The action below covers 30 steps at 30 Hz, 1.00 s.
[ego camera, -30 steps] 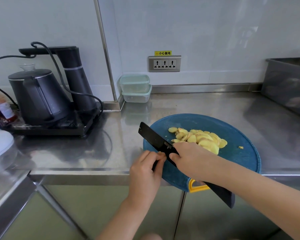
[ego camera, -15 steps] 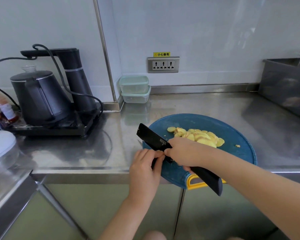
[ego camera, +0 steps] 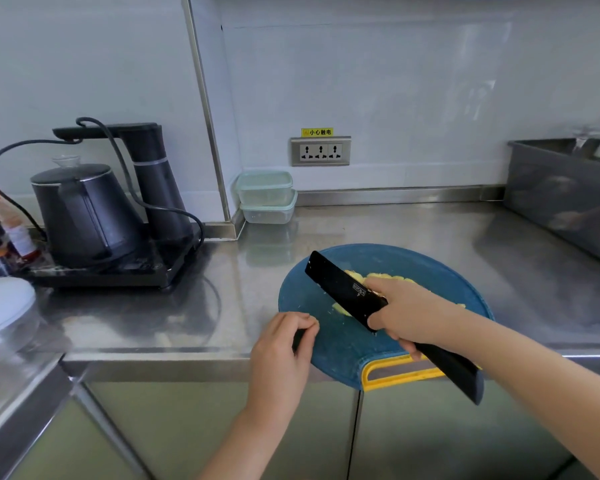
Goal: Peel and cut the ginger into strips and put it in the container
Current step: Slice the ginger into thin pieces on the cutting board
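A round blue cutting board with a yellow handle lies at the counter's front edge. Yellow ginger slices lie on it, mostly hidden behind the knife and my right hand. My right hand grips the black knife where blade meets handle, with the blade raised and pointing up-left over the board. My left hand hovers at the board's left edge with fingers curled, holding nothing that I can see. Two stacked clear containers with pale green lids stand at the back wall.
A black kettle on its base with a dispenser tower stands at the left. Bottles and a white-lidded jar sit at the far left. A grey bin occupies the back right. A wall socket is above the counter.
My left hand has let go of the blade and drawn back to the left. My right hand has lifted the knife and shifted it right over the ginger slices.
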Available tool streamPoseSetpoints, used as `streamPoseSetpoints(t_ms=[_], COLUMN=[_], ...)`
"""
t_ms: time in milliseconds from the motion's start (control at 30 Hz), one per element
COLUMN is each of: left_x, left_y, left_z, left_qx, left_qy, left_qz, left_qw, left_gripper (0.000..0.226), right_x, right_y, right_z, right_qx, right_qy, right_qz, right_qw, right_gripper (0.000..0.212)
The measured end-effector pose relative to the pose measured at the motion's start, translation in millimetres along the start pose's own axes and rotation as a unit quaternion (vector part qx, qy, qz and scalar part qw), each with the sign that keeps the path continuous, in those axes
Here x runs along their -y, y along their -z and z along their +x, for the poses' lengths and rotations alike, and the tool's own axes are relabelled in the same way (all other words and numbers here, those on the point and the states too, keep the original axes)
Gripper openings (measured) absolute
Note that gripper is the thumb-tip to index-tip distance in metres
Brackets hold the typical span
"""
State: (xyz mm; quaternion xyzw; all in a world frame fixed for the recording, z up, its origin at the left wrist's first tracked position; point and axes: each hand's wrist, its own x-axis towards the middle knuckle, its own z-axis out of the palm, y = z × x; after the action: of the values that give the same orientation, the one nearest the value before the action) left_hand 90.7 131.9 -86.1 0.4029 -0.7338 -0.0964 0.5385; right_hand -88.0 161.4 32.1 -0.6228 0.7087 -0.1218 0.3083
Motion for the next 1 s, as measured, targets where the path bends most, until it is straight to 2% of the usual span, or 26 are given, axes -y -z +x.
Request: streamPoseSetpoints(t_ms=[167, 367, 500, 667, 833, 1000], left_x=[-1, -1, -3, -3, -2, 0], left_y=[5, 5, 3, 3, 3, 3], left_z=[0, 4, 4, 3, 2, 2], left_qx=[0.011, 0.010, -0.004, -0.015, -0.008, -0.005], left_qy=[0.011, 0.024, 0.031, 0.012, 0.010, 0.009], left_qz=[-0.017, -0.029, -0.037, -0.028, -0.025, -0.017], left_qw=[1.000, 0.999, 0.999, 0.999, 1.000, 1.000], left_gripper=[0.006, 0.007, 0.011, 0.013, 0.012, 0.004], right_x=[-4, -3, 6, 21, 27, 30], right_y=[13, 14, 6, -8, -14, -16], right_z=[-4, -7, -10, -12, -9, -9], right_qx=[0.012, -0.030, -0.023, -0.004, -0.015, -0.014], right_qy=[-0.028, -0.024, 0.000, 0.020, 0.040, 0.050], right_qz=[0.058, 0.079, 0.026, -0.046, -0.080, -0.112], right_qw=[0.998, 0.996, 0.999, 0.999, 0.996, 0.992], right_gripper=[0.005, 0.010, 0.015, 0.006, 0.022, 0.022])
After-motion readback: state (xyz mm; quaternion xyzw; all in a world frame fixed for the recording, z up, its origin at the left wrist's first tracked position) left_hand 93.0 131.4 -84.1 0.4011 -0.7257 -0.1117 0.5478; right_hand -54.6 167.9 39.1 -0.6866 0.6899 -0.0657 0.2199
